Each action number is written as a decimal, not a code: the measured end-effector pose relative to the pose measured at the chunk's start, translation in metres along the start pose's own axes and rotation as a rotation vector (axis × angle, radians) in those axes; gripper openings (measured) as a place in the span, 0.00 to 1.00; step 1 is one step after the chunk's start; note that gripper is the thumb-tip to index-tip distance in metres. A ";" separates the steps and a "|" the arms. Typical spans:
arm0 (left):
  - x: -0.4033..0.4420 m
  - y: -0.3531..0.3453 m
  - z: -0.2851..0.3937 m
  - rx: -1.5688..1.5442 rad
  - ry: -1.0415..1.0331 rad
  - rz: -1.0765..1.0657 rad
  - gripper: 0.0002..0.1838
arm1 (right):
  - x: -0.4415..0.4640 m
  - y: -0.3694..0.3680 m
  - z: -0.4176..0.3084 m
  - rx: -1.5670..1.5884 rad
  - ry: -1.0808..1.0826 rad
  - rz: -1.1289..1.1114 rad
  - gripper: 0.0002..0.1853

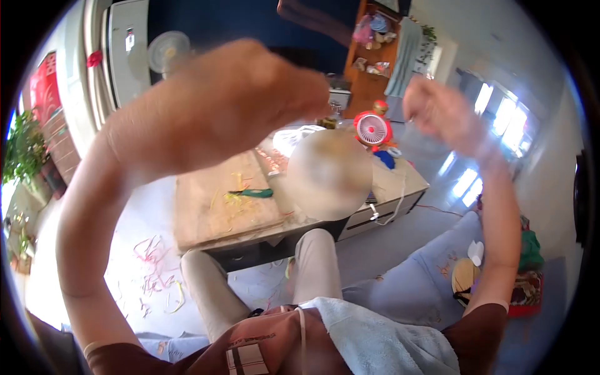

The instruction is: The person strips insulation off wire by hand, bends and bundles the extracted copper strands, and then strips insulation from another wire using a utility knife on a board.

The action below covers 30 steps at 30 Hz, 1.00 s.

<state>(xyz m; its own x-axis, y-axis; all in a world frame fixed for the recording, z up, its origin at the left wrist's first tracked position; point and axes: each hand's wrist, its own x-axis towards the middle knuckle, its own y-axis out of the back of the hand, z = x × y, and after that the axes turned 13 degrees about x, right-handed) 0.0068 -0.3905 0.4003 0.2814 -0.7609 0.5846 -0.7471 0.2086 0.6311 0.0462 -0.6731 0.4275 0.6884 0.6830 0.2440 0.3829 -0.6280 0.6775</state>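
My left hand (250, 94) is raised close to the camera, its fingers curled toward the right. My right hand (437, 112) is up on the other side, fingers bent inward as in a pinch. Both are blurred, and I cannot make out what, if anything, is in them. Between and below the hands is a pale round shape (328, 178), too blurred to name. A green-handled tool (252, 193) lies on a wooden board (219, 219) among yellow and red scraps, below my left hand.
A small red fan (373, 129) and a blue item (384, 159) stand on the low table (400, 194). Coloured strips (153, 275) litter the floor at left. A light blue towel (381, 337) covers my lap; a blue padded seat (406, 281) is at right.
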 end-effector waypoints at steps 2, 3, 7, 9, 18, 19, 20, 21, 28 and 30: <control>-0.019 -0.005 -0.003 -0.083 0.011 -0.144 0.04 | 0.006 -0.022 0.019 0.132 0.096 -0.094 0.20; -0.029 -0.009 -0.004 -0.078 0.059 -0.185 0.04 | 0.012 -0.036 0.037 0.243 0.258 -0.113 0.19; -0.049 -0.013 0.002 -0.024 0.146 -0.355 0.05 | 0.033 -0.065 0.069 0.201 -0.010 -0.214 0.17; -0.057 -0.022 0.003 -0.006 0.111 -0.391 0.06 | 0.037 -0.076 0.083 0.178 -0.023 -0.290 0.19; -0.090 -0.075 0.004 -0.195 0.054 -0.306 0.07 | 0.011 -0.156 0.142 0.124 0.059 -0.334 0.16; -0.095 -0.082 0.007 -0.162 0.072 -0.324 0.08 | 0.009 -0.162 0.142 0.174 -0.059 -0.376 0.14; -0.101 -0.088 0.011 -0.130 0.088 -0.344 0.09 | 0.007 -0.169 0.147 0.221 -0.083 -0.355 0.14; -0.104 -0.093 0.013 -0.090 0.102 -0.360 0.09 | 0.009 -0.174 0.154 0.262 -0.101 -0.331 0.14; -0.096 -0.075 0.036 0.295 0.332 -0.088 0.34 | 0.024 -0.168 0.174 0.328 -0.076 -0.274 0.14; -0.094 -0.100 0.046 0.305 0.164 -0.300 0.32 | 0.026 -0.168 0.160 0.303 -0.032 -0.260 0.14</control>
<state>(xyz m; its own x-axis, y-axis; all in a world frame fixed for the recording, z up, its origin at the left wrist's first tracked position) 0.0273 -0.3683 0.2582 0.5854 -0.6479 0.4874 -0.7544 -0.2150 0.6203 0.0987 -0.6095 0.2091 0.5615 0.8248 0.0662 0.7080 -0.5204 0.4774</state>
